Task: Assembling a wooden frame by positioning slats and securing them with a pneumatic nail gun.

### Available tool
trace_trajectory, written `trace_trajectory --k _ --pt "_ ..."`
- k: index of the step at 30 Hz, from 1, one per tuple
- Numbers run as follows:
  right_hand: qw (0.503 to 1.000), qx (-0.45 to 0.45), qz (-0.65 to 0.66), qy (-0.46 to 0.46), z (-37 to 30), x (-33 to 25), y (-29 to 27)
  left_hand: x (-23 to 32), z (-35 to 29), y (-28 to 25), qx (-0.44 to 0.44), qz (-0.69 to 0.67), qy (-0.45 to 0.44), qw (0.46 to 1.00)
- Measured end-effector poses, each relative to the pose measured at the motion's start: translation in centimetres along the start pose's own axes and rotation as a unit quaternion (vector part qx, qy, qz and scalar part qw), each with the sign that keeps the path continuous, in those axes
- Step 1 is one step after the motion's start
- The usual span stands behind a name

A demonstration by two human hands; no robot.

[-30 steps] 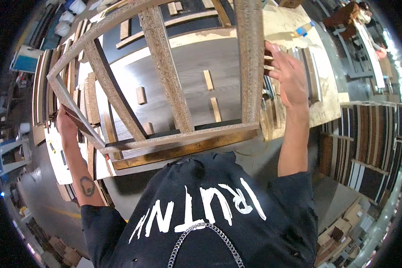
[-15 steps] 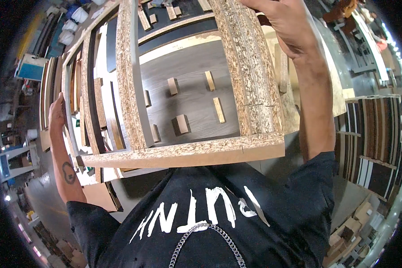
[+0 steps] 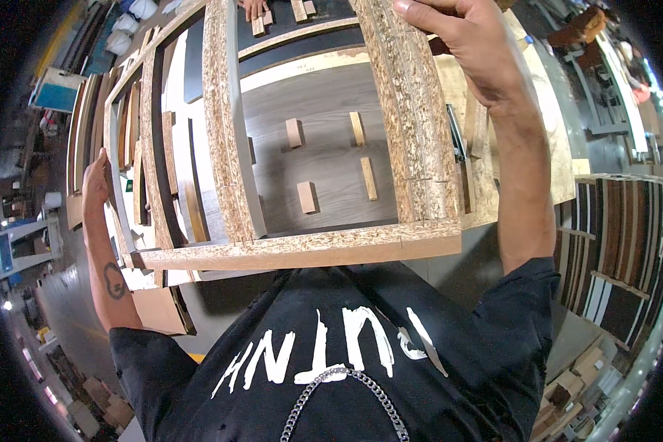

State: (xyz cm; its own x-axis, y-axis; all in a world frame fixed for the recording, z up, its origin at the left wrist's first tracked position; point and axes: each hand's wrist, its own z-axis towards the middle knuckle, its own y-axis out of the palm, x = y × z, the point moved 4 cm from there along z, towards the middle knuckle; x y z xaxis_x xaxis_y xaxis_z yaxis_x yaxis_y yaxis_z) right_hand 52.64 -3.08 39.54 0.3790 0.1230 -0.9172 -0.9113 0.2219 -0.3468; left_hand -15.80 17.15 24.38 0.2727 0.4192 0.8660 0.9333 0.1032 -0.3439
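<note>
A large frame of particleboard strips [image 3: 228, 140] hangs tilted between my arms, its near rail close to my chest. My left hand [image 3: 96, 184] is closed on the frame's left side, with its fingers partly hidden behind the edge. At the far right, my right hand [image 3: 475, 55] grips the wide right rail, thumb on top. Through the frame's openings shows a grey wood-grain panel [image 3: 331, 177] beneath it. Several small wooden blocks, such as a pinkish-brown block [image 3: 306, 197] and a lighter block [image 3: 368, 179], sit on that panel.
Another person's hand [image 3: 255, 9] touches a small block on the dark panel [image 3: 324, 51] beyond. Long boards [image 3: 85, 140] stand at the left. Pale plywood [image 3: 552, 147] lies on the right. Racks of stacked strips [image 3: 619, 236] stand farther right, and white buckets [image 3: 118, 42] at the far left.
The frame has shifted slightly relative to the panel and blocks below, still in both my hands. Another person's hand shows more clearly at the top, on a block.
</note>
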Motion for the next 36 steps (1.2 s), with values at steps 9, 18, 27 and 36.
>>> trace_trajectory --k 9,18,27,36 --pt "0.989 0.021 -0.09 0.112 -4.2 14.9 3.3 -4.6 -6.5 8.4 0.054 0.288 -0.031 0.956" --pt "0.948 -0.086 -0.132 0.276 -8.5 33.1 9.3 -19.5 -5.8 14.7 0.037 0.343 0.021 0.939" --pt "0.909 -0.041 -0.34 0.239 -7.6 31.9 7.9 -19.3 -7.8 18.5 0.091 0.449 0.129 0.88" --pt "0.831 0.043 -0.477 0.283 -10.1 38.3 1.3 -26.5 -8.9 16.4 0.162 0.508 0.139 0.835"
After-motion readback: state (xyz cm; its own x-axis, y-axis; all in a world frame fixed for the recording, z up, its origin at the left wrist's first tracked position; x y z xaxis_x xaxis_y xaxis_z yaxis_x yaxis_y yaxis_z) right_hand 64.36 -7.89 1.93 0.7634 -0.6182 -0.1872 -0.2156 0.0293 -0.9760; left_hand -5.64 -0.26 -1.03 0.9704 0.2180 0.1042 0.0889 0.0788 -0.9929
